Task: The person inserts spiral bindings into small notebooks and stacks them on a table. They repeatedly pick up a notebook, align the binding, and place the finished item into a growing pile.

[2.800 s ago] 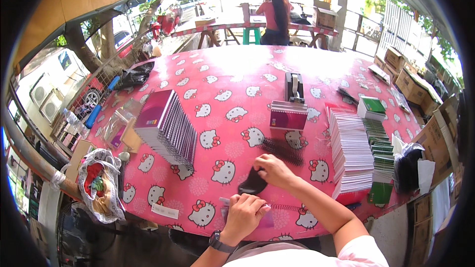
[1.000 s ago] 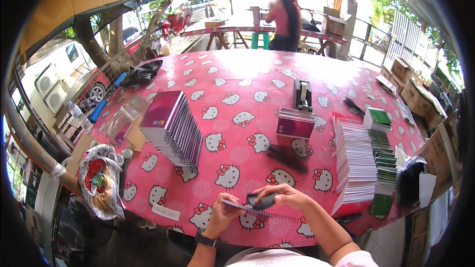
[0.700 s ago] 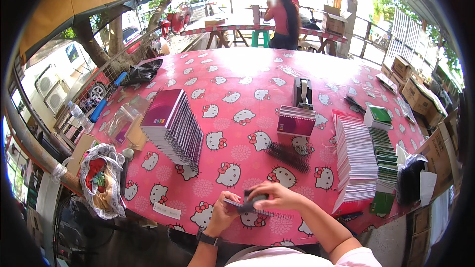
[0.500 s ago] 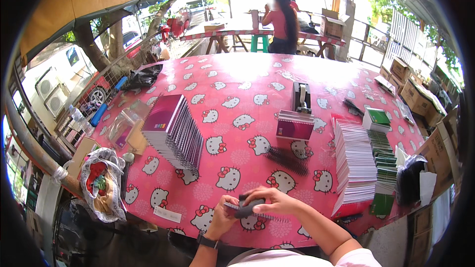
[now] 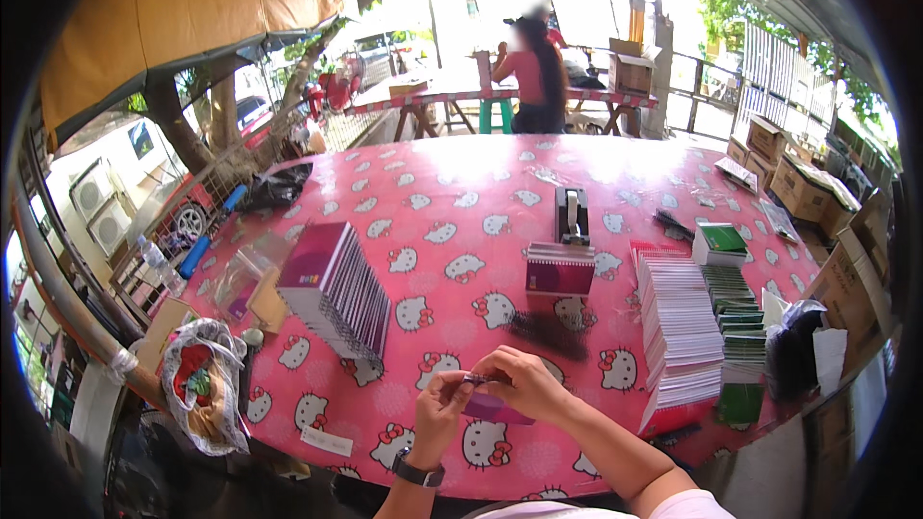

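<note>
Near the table's front edge, both my hands meet over a small purple notebook (image 5: pixel 497 410). My left hand (image 5: pixel 443 407) pinches its left corner between thumb and fingers. Fingers curled, my right hand (image 5: pixel 522 382) grips the same top edge from the right and hides most of it. What the fingertips pinch there is too small to make out. Just beyond the hands lies a bunch of black binding coils (image 5: pixel 548 333). A short pile of purple spiral notebooks (image 5: pixel 560 274) stands behind the coils, against a black tape dispenser (image 5: pixel 571 216).
A tall stack of purple spiral notebooks (image 5: pixel 332 293) stands left. On the right are a long row of red-edged booklets (image 5: pixel 678 332) and green-covered booklets (image 5: pixel 740 399). A cloth-lined bag (image 5: pixel 204 384) sits at the left edge. People sit at a far table (image 5: pixel 452 100).
The dark grey object in my right hand no longer shows. The notebook has turned, so its purple cover faces up, and my hands have closed together at its edge. The view has shifted slightly.
</note>
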`<state>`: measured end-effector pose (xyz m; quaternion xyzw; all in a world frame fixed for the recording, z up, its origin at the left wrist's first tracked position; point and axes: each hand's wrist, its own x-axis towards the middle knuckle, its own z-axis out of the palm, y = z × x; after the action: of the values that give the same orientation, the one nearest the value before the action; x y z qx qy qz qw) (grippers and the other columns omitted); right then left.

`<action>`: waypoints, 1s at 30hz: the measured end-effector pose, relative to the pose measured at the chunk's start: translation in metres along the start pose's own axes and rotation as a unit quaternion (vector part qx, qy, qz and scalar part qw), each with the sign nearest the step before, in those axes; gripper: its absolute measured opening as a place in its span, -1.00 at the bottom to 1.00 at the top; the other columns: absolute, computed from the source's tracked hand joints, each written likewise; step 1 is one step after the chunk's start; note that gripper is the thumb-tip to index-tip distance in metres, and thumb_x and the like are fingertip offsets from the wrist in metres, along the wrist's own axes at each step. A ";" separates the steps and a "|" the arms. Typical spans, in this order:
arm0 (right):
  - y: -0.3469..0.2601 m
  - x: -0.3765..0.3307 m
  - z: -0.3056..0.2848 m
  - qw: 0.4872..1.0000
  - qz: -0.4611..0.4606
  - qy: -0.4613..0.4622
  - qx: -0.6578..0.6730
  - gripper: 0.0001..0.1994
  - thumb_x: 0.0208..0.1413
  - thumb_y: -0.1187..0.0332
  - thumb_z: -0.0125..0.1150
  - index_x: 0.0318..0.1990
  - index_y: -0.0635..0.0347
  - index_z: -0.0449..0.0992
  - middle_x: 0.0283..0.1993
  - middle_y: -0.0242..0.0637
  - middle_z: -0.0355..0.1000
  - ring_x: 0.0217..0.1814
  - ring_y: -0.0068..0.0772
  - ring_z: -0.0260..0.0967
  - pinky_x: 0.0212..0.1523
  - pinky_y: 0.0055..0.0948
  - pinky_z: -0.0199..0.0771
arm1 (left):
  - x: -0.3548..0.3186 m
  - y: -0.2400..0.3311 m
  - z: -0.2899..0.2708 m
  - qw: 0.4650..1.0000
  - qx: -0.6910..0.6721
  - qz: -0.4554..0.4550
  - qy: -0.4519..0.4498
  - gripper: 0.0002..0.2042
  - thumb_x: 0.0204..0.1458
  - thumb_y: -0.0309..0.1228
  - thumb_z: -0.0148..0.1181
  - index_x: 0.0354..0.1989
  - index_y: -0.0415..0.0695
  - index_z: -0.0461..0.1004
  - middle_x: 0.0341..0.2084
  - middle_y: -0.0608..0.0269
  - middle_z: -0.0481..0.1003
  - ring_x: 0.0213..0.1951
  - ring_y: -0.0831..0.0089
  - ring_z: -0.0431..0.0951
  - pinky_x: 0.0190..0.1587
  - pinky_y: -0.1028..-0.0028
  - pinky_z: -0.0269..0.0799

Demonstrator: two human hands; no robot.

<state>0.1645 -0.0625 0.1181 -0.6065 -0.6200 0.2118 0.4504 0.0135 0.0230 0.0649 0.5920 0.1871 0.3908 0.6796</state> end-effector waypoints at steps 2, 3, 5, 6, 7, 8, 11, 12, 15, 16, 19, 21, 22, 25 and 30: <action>0.001 0.005 -0.002 0.998 -0.048 0.035 0.016 -0.76 0.02 0.42 0.22 -0.14 0.23 0.43 -0.23 -0.18 0.40 -0.26 -0.09 0.42 -0.23 -0.31 0.45 | 0.010 0.013 0.005 1.000 -0.007 0.016 0.021 -0.87 0.10 -0.50 0.17 -0.20 -0.24 0.46 -0.42 0.39 0.48 -0.41 0.71 0.41 -0.37 0.68 0.33; -0.002 0.012 -0.005 0.995 -0.080 0.065 -0.011 -0.78 0.03 0.43 0.21 -0.15 0.23 0.44 -0.25 -0.17 0.41 -0.24 -0.09 0.42 -0.23 -0.31 0.45 | 0.016 0.020 0.008 0.999 -0.012 0.023 0.031 -0.89 0.10 -0.51 0.17 -0.22 -0.24 0.48 -0.42 0.38 0.49 -0.41 0.72 0.42 -0.37 0.69 0.32; -0.014 0.027 -0.007 0.982 -0.140 0.115 -0.055 -0.81 0.04 0.44 0.19 -0.18 0.23 0.45 -0.29 -0.16 0.42 -0.21 -0.10 0.43 -0.22 -0.30 0.44 | 0.032 0.035 0.009 0.997 -0.030 0.062 0.037 -0.90 0.09 -0.53 0.17 -0.24 -0.25 0.50 -0.44 0.38 0.50 -0.41 0.72 0.42 -0.38 0.69 0.31; -0.021 0.031 -0.013 0.982 -0.134 0.123 -0.060 -0.82 0.04 0.44 0.20 -0.18 0.23 0.46 -0.29 -0.17 0.43 -0.24 -0.16 0.44 -0.24 -0.32 0.45 | 0.040 0.043 0.010 0.995 -0.039 0.082 0.039 -0.91 0.08 -0.54 0.17 -0.25 -0.25 0.51 -0.44 0.38 0.50 -0.41 0.73 0.42 -0.38 0.69 0.31; -0.031 0.036 -0.020 0.981 -0.130 0.131 -0.065 -0.83 0.05 0.44 0.20 -0.19 0.24 0.48 -0.29 -0.19 0.44 -0.27 -0.21 0.45 -0.27 -0.35 0.46 | 0.046 0.050 0.010 0.993 -0.056 0.099 0.028 -0.91 0.07 -0.57 0.17 -0.25 -0.27 0.51 -0.42 0.36 0.51 -0.42 0.72 0.42 -0.39 0.70 0.30; -0.036 0.040 -0.025 0.980 -0.127 0.139 -0.070 -0.84 0.05 0.44 0.21 -0.19 0.24 0.49 -0.29 -0.20 0.45 -0.29 -0.27 0.46 -0.30 -0.37 0.46 | 0.049 0.055 0.011 0.992 -0.044 0.115 0.022 -0.91 0.07 -0.58 0.17 -0.25 -0.27 0.51 -0.42 0.36 0.52 -0.42 0.72 0.43 -0.39 0.71 0.30; -0.033 0.044 -0.026 0.971 -0.168 0.157 -0.060 -0.80 0.04 0.44 0.23 -0.16 0.24 0.49 -0.27 -0.23 0.44 -0.29 -0.32 0.46 -0.30 -0.43 0.47 | 0.057 0.066 0.014 0.989 -0.018 0.144 0.013 -0.90 0.05 -0.62 0.16 -0.25 -0.28 0.51 -0.41 0.34 0.53 -0.41 0.71 0.44 -0.39 0.72 0.30; -0.034 0.046 -0.027 0.966 -0.189 0.167 -0.058 -0.80 0.03 0.45 0.24 -0.16 0.24 0.50 -0.28 -0.25 0.43 -0.29 -0.34 0.47 -0.31 -0.44 0.47 | 0.058 0.071 0.015 0.989 -0.010 0.144 0.016 -0.90 0.05 -0.62 0.17 -0.25 -0.29 0.51 -0.42 0.34 0.53 -0.41 0.71 0.44 -0.39 0.72 0.30; -0.050 0.045 -0.025 0.982 -0.129 0.140 0.018 -0.80 0.04 0.48 0.20 -0.14 0.19 0.47 -0.29 -0.21 0.43 -0.26 -0.18 0.45 -0.30 -0.32 0.44 | 0.054 0.075 0.013 0.988 -0.005 0.154 0.018 -0.89 0.03 -0.64 0.18 -0.26 -0.30 0.51 -0.43 0.34 0.52 -0.42 0.71 0.43 -0.39 0.73 0.29; -0.047 0.046 -0.023 0.981 -0.137 0.136 0.011 -0.78 0.03 0.47 0.23 -0.14 0.20 0.48 -0.31 -0.23 0.44 -0.26 -0.25 0.46 -0.30 -0.38 0.45 | 0.052 0.074 0.011 0.987 -0.008 0.160 0.016 -0.89 0.02 -0.64 0.19 -0.27 -0.30 0.51 -0.43 0.33 0.52 -0.43 0.72 0.43 -0.39 0.73 0.29; -0.041 0.052 -0.015 0.979 -0.158 0.127 -0.002 -0.77 0.00 0.45 0.29 -0.15 0.23 0.49 -0.35 -0.27 0.44 -0.29 -0.40 0.46 -0.31 -0.49 0.46 | 0.046 0.069 0.000 0.985 0.050 0.162 0.046 -0.91 0.01 -0.65 0.19 -0.29 -0.28 0.51 -0.44 0.33 0.52 -0.41 0.71 0.43 -0.38 0.72 0.31; -0.041 0.057 -0.006 0.978 -0.168 0.125 -0.001 -0.78 -0.01 0.42 0.31 -0.19 0.24 0.48 -0.36 -0.28 0.43 -0.33 -0.40 0.44 -0.34 -0.49 0.44 | 0.043 0.070 -0.009 0.982 0.063 0.172 0.054 -0.90 0.01 -0.65 0.19 -0.29 -0.28 0.50 -0.44 0.34 0.51 -0.40 0.71 0.43 -0.38 0.72 0.32; -0.044 0.059 0.000 0.978 -0.169 0.122 0.003 -0.79 0.00 0.40 0.30 -0.22 0.25 0.46 -0.37 -0.26 0.41 -0.36 -0.36 0.41 -0.37 -0.46 0.42 | 0.040 0.071 -0.014 0.979 0.073 0.177 0.064 -0.90 0.01 -0.65 0.19 -0.29 -0.28 0.50 -0.45 0.34 0.51 -0.40 0.71 0.43 -0.38 0.71 0.33; -0.057 0.065 0.014 0.982 -0.161 0.098 0.004 -0.80 0.03 0.37 0.28 -0.28 0.28 0.41 -0.40 -0.21 0.36 -0.42 -0.26 0.37 -0.42 -0.41 0.38 | 0.029 0.070 -0.025 0.970 0.089 0.200 0.104 -0.92 -0.01 -0.62 0.24 -0.33 -0.26 0.51 -0.47 0.30 0.53 -0.46 0.70 0.45 -0.42 0.70 0.32; -0.063 0.075 0.024 0.987 -0.155 0.041 -0.005 -0.82 0.05 0.40 0.24 -0.30 0.29 0.40 -0.39 -0.18 0.37 -0.42 -0.21 0.36 -0.41 -0.37 0.34 | 0.023 0.077 -0.035 0.948 0.168 0.224 0.149 -0.90 -0.02 -0.55 0.28 -0.35 -0.22 0.47 -0.49 0.27 0.52 -0.46 0.67 0.48 -0.40 0.67 0.36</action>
<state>0.1202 0.0040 0.1802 -0.5138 -0.6886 0.1112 0.4995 -0.0211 0.0623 0.1347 0.6595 0.2118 0.5797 0.4291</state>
